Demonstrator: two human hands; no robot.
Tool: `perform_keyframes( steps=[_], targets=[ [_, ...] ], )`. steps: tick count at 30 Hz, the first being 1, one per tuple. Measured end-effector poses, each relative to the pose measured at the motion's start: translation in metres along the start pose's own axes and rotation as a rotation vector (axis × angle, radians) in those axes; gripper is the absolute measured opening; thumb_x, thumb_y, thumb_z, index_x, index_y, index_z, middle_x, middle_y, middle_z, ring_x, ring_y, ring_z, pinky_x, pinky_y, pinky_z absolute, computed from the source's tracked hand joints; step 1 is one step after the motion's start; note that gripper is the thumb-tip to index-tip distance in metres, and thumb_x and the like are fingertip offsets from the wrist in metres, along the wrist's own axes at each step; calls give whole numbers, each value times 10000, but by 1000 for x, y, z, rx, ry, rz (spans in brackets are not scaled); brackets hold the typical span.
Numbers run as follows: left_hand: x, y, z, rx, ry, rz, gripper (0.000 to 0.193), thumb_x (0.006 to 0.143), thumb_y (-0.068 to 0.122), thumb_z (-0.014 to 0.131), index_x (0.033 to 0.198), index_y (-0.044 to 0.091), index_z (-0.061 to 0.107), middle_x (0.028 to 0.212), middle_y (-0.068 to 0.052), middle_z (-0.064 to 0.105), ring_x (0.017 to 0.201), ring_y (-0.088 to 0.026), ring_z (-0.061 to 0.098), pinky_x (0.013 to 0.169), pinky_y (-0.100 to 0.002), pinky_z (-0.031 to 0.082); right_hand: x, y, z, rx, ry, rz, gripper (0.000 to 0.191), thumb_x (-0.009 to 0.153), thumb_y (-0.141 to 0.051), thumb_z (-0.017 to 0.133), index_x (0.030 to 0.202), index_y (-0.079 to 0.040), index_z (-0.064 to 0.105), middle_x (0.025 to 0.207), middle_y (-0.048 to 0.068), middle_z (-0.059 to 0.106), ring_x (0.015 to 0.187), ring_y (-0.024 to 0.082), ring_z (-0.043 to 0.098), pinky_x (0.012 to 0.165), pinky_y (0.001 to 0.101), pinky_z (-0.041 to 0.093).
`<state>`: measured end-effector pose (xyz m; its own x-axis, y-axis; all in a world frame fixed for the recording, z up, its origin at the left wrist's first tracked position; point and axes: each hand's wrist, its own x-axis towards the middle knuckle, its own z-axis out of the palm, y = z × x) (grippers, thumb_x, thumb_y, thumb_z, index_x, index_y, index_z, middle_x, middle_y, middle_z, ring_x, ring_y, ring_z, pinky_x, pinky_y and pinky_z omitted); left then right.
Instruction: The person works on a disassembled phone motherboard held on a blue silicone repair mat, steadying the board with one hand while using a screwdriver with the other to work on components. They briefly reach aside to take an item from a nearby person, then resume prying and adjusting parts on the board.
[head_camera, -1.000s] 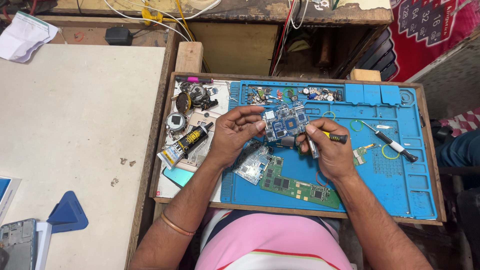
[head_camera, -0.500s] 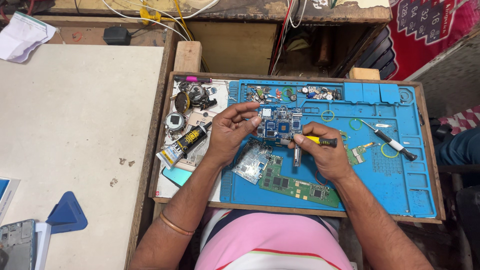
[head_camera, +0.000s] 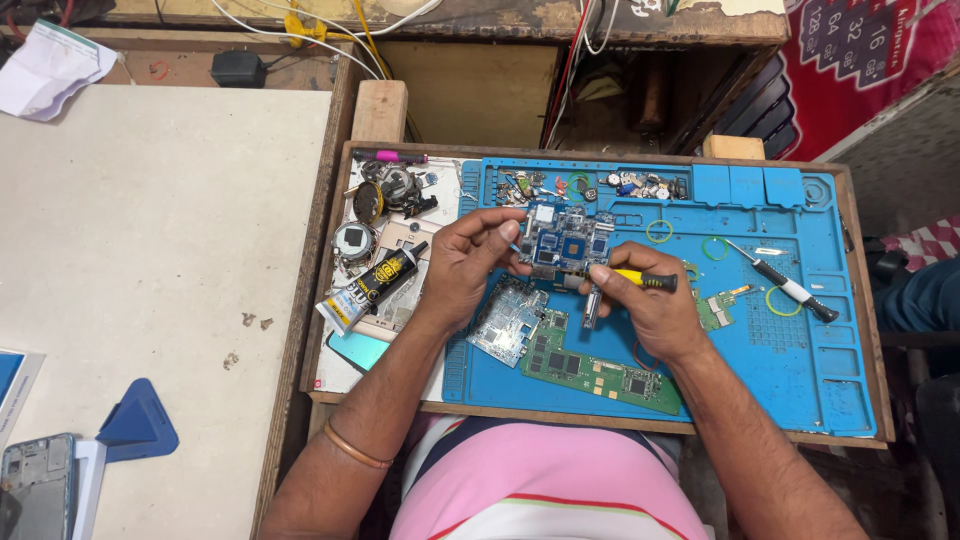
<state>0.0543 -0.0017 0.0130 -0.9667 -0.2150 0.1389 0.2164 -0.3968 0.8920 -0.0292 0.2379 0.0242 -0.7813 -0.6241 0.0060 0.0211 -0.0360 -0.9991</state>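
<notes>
Head view: my left hand (head_camera: 462, 272) pinches the near-left edge of the small blue circuit board (head_camera: 565, 243), holding it just above the blue work mat (head_camera: 800, 350). My right hand (head_camera: 648, 308) is closed around the yellow-handled screwdriver (head_camera: 640, 281), its tip lying at the board's lower edge, just left of that grip. I judge I am working a screw or clip on this board. The next move calls for a steady left grip and the tip seated squarely before turning. Below both hands lie the long green board (head_camera: 600, 368) and a metal shield plate (head_camera: 508, 320); a glue tube (head_camera: 375, 283) lies left of my left hand.
</notes>
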Motion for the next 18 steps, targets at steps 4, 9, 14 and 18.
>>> perform_keyframes(
  steps=[4, 9, 14, 18],
  targets=[
    [1, 3, 1, 7, 13, 1, 296, 1031, 218, 655, 1216, -9, 693, 904, -52, 716, 757, -135, 711, 704, -277, 593, 1, -1, 2, 8, 4, 2, 157, 980, -151, 687, 942, 1, 681, 849, 115, 758, 653, 103, 657, 580, 244, 546],
    [2, 4, 0, 45, 9, -22, 269, 1012, 224, 680, 1145, -8, 701, 871, -59, 732, 729, -117, 689, 688, -272, 587, 1, -4, 4, -34, -9, -5, 151, 974, -144, 694, 945, 4, 692, 844, 113, 758, 663, 101, 656, 586, 242, 544],
    [4, 2, 0, 36, 16, -37, 238, 992, 218, 713, 1089, 0, 706, 829, -33, 692, 722, -80, 640, 675, -294, 623, 1, -6, 4, -51, -18, 10, 141, 961, -137, 701, 934, 1, 701, 834, 109, 756, 655, 105, 659, 585, 247, 548],
    [4, 1, -1, 25, -9, -42, 228, 999, 220, 710, 1060, 1, 708, 815, -31, 687, 716, -81, 642, 662, -278, 610, 1, -6, 4, -53, -13, 11, 144, 962, -139, 707, 919, -2, 695, 830, 107, 754, 666, 106, 663, 583, 252, 548]
  ],
)
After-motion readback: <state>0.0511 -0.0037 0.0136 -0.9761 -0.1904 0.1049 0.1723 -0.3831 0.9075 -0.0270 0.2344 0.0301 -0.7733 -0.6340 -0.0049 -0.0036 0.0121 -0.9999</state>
